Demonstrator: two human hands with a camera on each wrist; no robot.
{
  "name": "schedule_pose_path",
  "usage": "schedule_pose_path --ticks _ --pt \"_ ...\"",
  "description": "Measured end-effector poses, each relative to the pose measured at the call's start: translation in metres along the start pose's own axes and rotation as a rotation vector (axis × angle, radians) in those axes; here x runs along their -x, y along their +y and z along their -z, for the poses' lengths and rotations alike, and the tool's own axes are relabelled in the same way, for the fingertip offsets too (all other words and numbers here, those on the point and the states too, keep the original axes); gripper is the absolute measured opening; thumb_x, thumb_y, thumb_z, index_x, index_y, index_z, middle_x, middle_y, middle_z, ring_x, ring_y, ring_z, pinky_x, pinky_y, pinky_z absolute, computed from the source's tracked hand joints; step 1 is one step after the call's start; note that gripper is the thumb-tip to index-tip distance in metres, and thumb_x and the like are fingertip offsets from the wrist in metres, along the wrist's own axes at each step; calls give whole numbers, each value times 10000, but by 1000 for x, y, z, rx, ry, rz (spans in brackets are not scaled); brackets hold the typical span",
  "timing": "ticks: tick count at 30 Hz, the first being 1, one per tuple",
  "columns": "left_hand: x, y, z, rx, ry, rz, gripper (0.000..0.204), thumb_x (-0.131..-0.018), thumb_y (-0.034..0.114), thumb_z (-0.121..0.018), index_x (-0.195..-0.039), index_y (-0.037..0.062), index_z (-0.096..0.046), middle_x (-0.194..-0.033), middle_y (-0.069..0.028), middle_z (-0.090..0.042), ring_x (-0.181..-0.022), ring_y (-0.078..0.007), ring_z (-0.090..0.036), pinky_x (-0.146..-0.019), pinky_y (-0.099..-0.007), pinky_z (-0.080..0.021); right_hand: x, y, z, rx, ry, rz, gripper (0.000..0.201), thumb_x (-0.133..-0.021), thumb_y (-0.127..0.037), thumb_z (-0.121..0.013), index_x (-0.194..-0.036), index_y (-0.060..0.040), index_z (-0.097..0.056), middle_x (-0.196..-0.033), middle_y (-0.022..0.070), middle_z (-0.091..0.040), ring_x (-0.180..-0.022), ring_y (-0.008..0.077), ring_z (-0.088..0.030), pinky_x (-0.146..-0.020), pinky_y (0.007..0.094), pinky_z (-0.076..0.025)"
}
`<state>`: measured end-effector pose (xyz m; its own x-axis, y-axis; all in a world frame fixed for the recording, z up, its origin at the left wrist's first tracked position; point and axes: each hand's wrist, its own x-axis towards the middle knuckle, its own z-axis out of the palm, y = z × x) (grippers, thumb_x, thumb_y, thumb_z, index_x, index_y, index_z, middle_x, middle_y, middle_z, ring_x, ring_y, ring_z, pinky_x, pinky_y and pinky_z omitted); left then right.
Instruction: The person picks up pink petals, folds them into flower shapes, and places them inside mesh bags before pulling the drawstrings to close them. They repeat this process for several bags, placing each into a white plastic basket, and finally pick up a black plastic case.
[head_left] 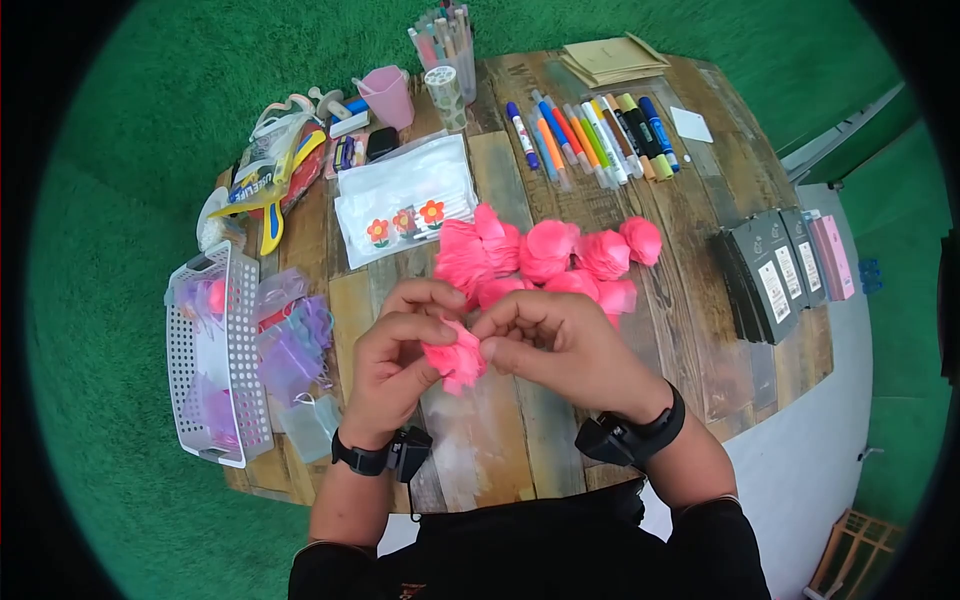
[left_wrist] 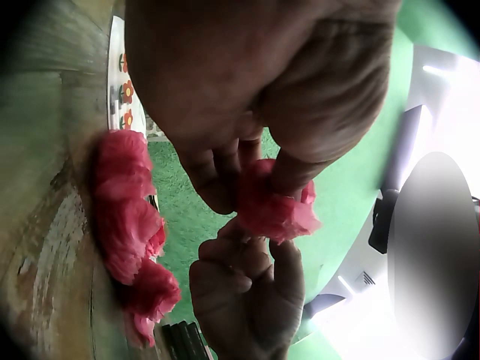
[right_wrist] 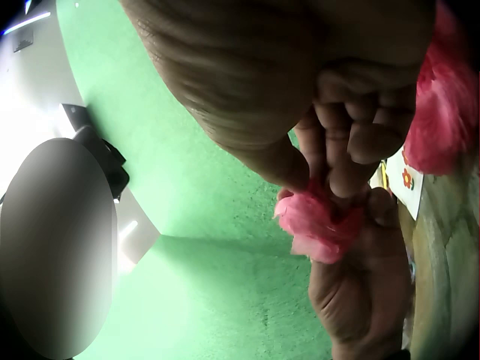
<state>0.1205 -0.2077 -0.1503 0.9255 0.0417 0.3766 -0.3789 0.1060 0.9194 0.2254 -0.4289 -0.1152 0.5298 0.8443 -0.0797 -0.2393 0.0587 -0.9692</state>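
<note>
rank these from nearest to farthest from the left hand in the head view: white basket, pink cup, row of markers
From the left hand:
1. white basket, just to its left
2. pink cup, beyond it at the far edge
3. row of markers, far right

Hot-pink paper flower (head_left: 455,360); white perforated basket (head_left: 238,330); green carpet (head_left: 130,200); weathered multicoloured plank table (head_left: 520,440)

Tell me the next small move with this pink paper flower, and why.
Probably keep both grips and tease the crumpled petals outward. The left hand and right hand both pinch the pink paper flower above the wooden table, and it looks more bunched than the pile of finished flowers lying beyond it, so it likely needs more fluffing before joining them.
</note>
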Motion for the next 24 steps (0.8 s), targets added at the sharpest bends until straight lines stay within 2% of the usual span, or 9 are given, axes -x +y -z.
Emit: schedule_pose_path --ticks 4,7,13,19,22,24 --pt "0 -2 -4 85 58 -6 165 -969 135 -823 -1109 92 -749 -1458 -174 -549 -1233 -240 -595 -1067 -397 -496 0 4 -2 -51 3 -38 202 -1052 -26 -701 -1251 9 -707 -1045 0 -720 -952 58 -677 -863 255 -558" --pt "0 -2 -3 88 50 -10 136 -962 131 -831 -1071 88 -762 -1466 -180 -539 -1211 -242 -607 -1055 -401 -506 0 13 -8 -92 69 53 214 -1033 -93 -743 -1234 -23 -725 -984 -13 -720 -890 41 -652 -776 233 -535" --pt "3 1 -3 78 11 68 74 -949 121 -838 -976 66 -795 -1473 -182 -539 -1223 -252 -612 -1053 -396 -508 4 11 -5 38 60 60 257 -1010 -178 -804 -1213 -34 -741 -953 -13 -736 -832 55 -659 -745 232 -528" --pt "0 7 -3 -23 -72 49 62 -926 60 -826 -986 53 -812 -1463 -184 -546 -1276 -273 -601 -1058 -392 -500 7 10 -7 107 100 85 181 -1034 -155 -764 -1160 -25 -754 -904 -20 -723 -786 37 -628 -681 228 -502" --pt "0 8 -4 -40 -73 50 70 -915 32 -820 -981 50 -810 -1459 -185 -547 -1286 -277 -599 -1061 -397 -500 8 6 -7 85 124 -22 167 -1046 -140 -742 -1158 -16 -750 -879 -26 -699 -770 26 -595 -677 231 -498" --pt "0 8 -3 -31 -75 54 74 -915 27 -818 -984 53 -811 -1456 -183 -548 -1294 -277 -595 -1059 -396 -500 7 9 -6 76 124 -29 175 -1048 -147 -745 -1161 -13 -747 -873 -30 -687 -757 26 -580 -670 231 -493"
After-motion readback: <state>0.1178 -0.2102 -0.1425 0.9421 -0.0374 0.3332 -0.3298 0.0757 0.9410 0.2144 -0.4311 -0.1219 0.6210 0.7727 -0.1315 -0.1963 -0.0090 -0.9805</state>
